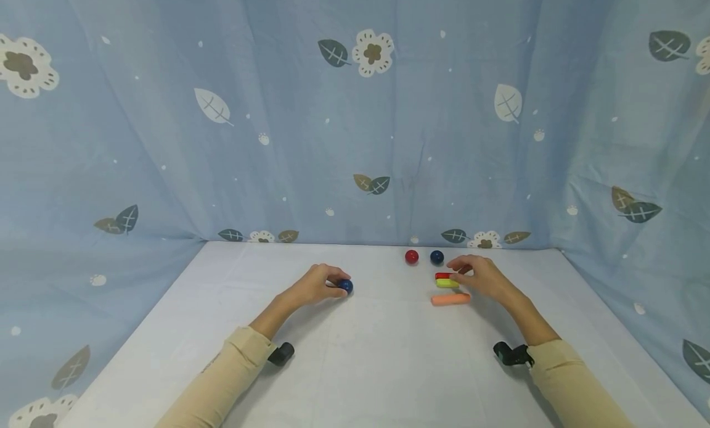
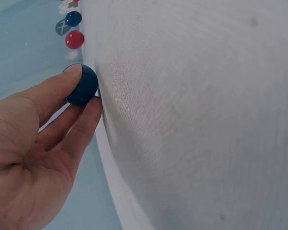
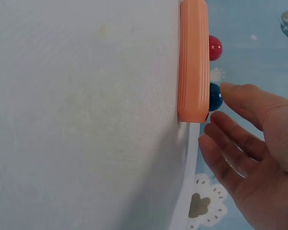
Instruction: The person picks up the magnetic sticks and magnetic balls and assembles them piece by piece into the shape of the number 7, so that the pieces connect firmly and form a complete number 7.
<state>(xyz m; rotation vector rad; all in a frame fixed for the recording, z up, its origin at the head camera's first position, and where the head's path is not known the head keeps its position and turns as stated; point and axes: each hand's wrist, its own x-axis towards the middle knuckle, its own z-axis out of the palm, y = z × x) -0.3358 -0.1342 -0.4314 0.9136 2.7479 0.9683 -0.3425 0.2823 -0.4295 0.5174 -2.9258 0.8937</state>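
My left hand (image 1: 317, 285) pinches a glossy dark blue ball (image 1: 346, 286) between thumb and fingers, low over the white table. The left wrist view shows the thumb on top of this ball (image 2: 85, 85) and fingertips beneath it. To the right, my right hand (image 1: 481, 275) holds nothing, its thumb and fingers parted and loosely bent. Its thumb overlaps the right end of a short yellow-green stick (image 1: 446, 283), which lies against a red stick (image 1: 442, 275). Nearer to me lies a ridged orange stick (image 1: 450, 300); in the right wrist view it hides the other two sticks.
A red ball (image 1: 412, 257) and a second dark blue ball (image 1: 437, 257) sit near the back edge of the white table (image 1: 388, 360). Behind it hangs a blue curtain (image 1: 310, 126) with leaves and flowers. Black wrist devices (image 1: 281, 354) show below both forearms.
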